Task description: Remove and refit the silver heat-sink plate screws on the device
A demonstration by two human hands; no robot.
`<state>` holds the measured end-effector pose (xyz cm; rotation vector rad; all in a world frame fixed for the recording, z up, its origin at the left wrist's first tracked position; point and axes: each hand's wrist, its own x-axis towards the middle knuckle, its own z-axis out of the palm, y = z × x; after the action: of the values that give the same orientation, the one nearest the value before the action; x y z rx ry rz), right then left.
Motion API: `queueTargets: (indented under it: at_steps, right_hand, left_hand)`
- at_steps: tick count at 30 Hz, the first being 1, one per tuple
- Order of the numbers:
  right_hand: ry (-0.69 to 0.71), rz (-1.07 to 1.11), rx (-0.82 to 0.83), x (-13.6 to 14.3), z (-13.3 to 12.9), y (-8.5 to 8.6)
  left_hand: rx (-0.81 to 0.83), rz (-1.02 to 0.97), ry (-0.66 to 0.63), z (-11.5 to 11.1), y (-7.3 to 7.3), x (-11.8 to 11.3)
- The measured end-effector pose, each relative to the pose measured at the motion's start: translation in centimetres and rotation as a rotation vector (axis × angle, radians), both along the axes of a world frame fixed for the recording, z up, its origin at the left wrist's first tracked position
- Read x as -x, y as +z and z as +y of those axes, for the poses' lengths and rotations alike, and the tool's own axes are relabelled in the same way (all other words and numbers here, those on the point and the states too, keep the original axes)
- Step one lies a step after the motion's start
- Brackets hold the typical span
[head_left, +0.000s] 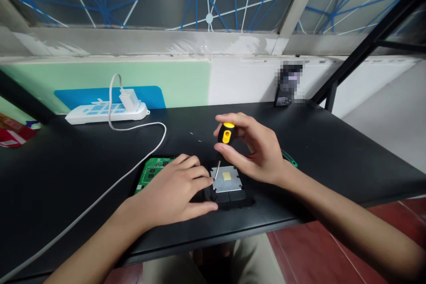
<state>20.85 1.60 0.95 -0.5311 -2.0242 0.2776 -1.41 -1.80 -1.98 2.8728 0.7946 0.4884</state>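
Observation:
A black and yellow screwdriver [226, 133] is pinched between the thumb and fingers of my right hand [254, 148]. Its shaft slants down to the left edge of a silver metal plate [233, 183], which bears a small yellowish square pad [226, 176]. The plate lies in a black casing [248, 202]. My left hand [183, 188] rests palm down with fingers spread, its fingertips and thumb touching the casing's left side. A green circuit board [149, 173] lies to the left, partly covered by my left hand.
A white power strip [96, 114] with a plugged-in charger [129, 99] stands at the back left, its white cable [133, 167] crossing the table's left side. A phone [284, 91] leans on the wall. A green curved object [289, 158] lies behind my right wrist.

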Motion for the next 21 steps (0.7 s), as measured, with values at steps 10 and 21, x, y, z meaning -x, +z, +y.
queueTargets:
  at_steps: [10,21]
  right_hand:
    - [-0.121,0.096,0.088,0.1,-0.2,-0.8]
    - [-0.163,0.184,0.129,-0.2,-0.3,-1.7]
  left_hand:
    - [-0.011,-0.003,-0.010,0.1,0.3,0.1]
    - [0.010,0.000,-0.006,0.2,0.2,0.1]
